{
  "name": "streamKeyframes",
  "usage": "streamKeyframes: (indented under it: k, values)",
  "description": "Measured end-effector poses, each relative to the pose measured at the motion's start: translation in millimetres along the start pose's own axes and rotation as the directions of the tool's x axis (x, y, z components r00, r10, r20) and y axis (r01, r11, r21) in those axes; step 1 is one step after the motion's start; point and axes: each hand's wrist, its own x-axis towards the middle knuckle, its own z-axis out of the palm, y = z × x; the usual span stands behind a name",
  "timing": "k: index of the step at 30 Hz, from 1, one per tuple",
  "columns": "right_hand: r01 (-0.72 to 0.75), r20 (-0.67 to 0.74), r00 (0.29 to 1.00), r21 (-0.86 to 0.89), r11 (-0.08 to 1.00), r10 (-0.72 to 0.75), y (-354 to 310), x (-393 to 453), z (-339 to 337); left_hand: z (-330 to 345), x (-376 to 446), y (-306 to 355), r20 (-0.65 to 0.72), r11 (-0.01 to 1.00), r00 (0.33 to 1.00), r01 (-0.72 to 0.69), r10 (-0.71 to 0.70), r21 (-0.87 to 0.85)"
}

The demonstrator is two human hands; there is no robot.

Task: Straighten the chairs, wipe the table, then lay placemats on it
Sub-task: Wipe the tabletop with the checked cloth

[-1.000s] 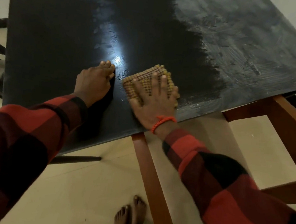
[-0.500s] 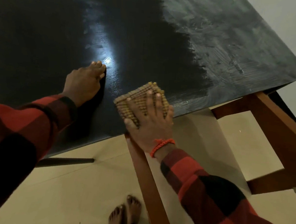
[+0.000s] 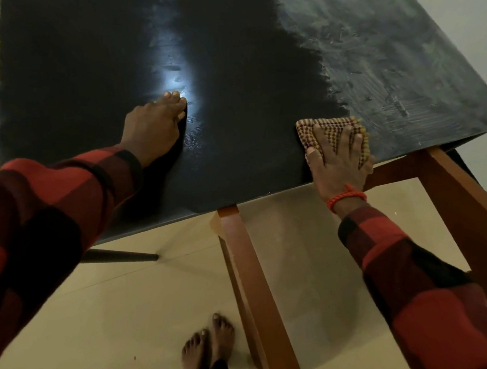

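Head view: the right hand presses flat, fingers spread, on a folded checked cloth near the table edge, at the border of the dusty patch beyond its fingertips. The left hand rests open on the tabletop, well apart. The cloth looks soft, light and pliant, best driven by flat palm pressure across its middle.

Black table on wooden legs, checked cloth near its front edge, smeared right part
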Motion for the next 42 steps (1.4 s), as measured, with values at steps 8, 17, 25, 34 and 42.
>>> streamKeyframes:
  k: [8, 17, 25, 34, 42]
  values:
    - [0.352, 0.019, 0.936, -0.075, 0.933, -0.352, -91, -86, 20, -7, -44, -7, -0.017, 0.994, 1.000, 0.020, -0.022, -0.110]
    - [0.526, 0.103, 0.834, 0.142, 0.838, -0.541, -204, -188, 29, -29, -163, -13, -0.138, 0.884, 0.954, 0.186, -0.268, -0.430]
    - [-0.372, 0.424, 0.838, 0.904, 0.211, -0.344, -225, -262, -31, -72, -273, 29, 0.043, 0.312, 0.724, 0.350, -0.688, -0.883]
    - [-0.684, 0.460, 0.729, 0.479, -0.550, -0.506, -176, -321, -108, -128, -296, 77, 0.240, 0.265, 0.833, 0.410, -0.499, -0.873]
    - [-0.588, 0.415, 0.800, 0.396, -0.705, -0.435, -121, -338, -156, -189, -296, 130, 0.325, 0.174, 0.855, 0.420, -0.404, -0.891]
